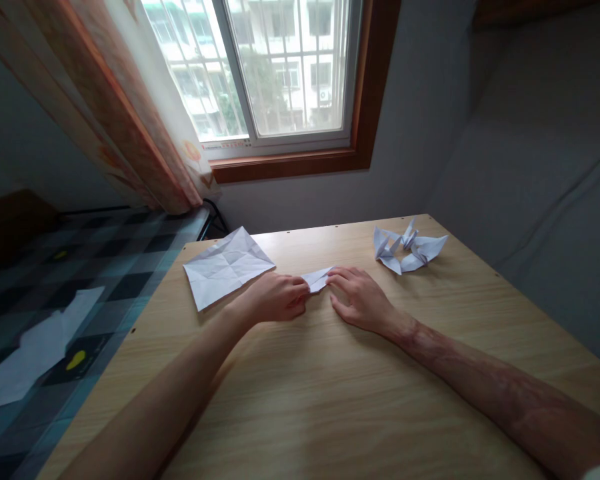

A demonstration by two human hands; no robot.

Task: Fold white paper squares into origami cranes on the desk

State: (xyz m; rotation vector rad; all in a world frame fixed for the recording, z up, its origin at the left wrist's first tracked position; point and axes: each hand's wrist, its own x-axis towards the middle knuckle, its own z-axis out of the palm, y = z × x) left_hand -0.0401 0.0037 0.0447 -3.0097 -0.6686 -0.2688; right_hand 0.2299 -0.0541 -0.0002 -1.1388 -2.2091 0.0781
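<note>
A small folded piece of white paper (pixel 317 278) lies on the wooden table (pixel 330 387), between my two hands. My left hand (pixel 275 298) is curled, with its fingertips pinching the paper's left end. My right hand (pixel 361 299) rests flat on the table with its fingers stretched toward the paper's right tip, pressing it down. A creased, unfolded white sheet (pixel 226 267) lies just left of my left hand.
Folded paper cranes (pixel 409 251) sit at the table's far right. A window and a curtain (pixel 145 113) stand behind the table. A bed with a checked cover (pixel 80 280) and loose white sheets (pixel 35 347) lies to the left. A grey wall runs along the right.
</note>
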